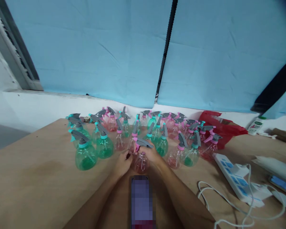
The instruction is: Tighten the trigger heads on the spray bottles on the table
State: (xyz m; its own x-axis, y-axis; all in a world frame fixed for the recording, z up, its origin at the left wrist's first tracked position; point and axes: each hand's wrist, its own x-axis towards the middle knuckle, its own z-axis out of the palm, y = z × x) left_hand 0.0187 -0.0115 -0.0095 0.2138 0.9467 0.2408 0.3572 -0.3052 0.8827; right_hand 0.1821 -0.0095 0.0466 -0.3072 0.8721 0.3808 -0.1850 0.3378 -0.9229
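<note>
A clear pink spray bottle (pixel 141 165) with a grey and pink trigger head (pixel 144 143) stands upright on the table in front of me. My right hand (pixel 150 153) is closed around its neck, just under the head. At the bottle's left side, my left hand (pixel 124 162) is curled with its fingertips against the bottle; some of those fingers are hidden. Close by on the left are a green spray bottle (pixel 105 148) and a larger-looking green one (pixel 86 159). To the right stand a pink spray bottle (pixel 175 158) and a green one (pixel 192 156).
Several more pink and green spray bottles crowd the table (pixel 43 184) toward the wall. A red plastic bag (pixel 225 128) lies behind them at right. Nearer are a white power strip (pixel 238 181) with looping cables and a phone (pixel 282 184). Another phone (pixel 141 203) lies between my forearms.
</note>
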